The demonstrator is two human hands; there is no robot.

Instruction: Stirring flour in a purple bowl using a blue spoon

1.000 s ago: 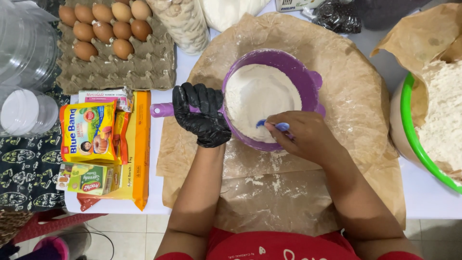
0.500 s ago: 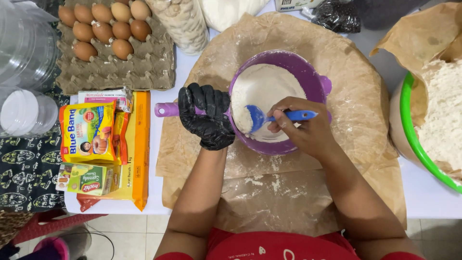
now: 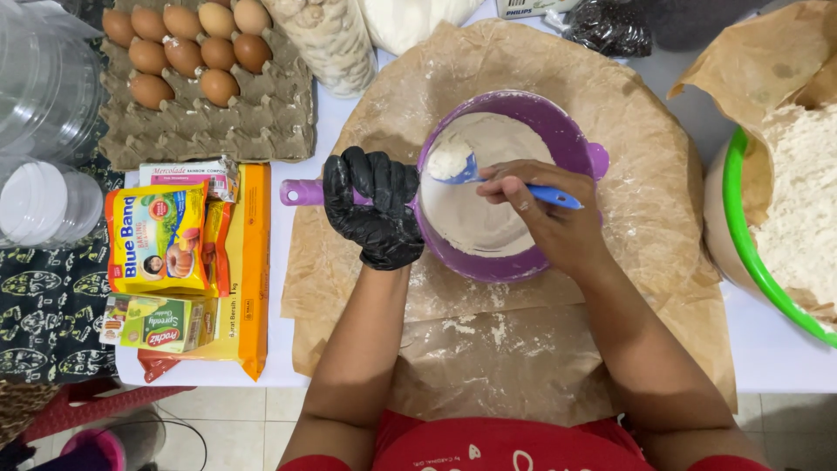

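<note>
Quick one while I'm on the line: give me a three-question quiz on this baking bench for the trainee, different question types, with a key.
1. True or false: the left hand, in a black glove, grips the handle of the purple bowl.
2. Multiple choice: what does the right hand hold? A) a whisk B) a blue spoon loaded with flour C) an egg
3. Fill in: the bowl stands on a sheet of brown ______.

Key: 1 true; 2 B; 3 paper. The egg tray sits at the far left, the green-rimmed flour basin at the right.
</note>
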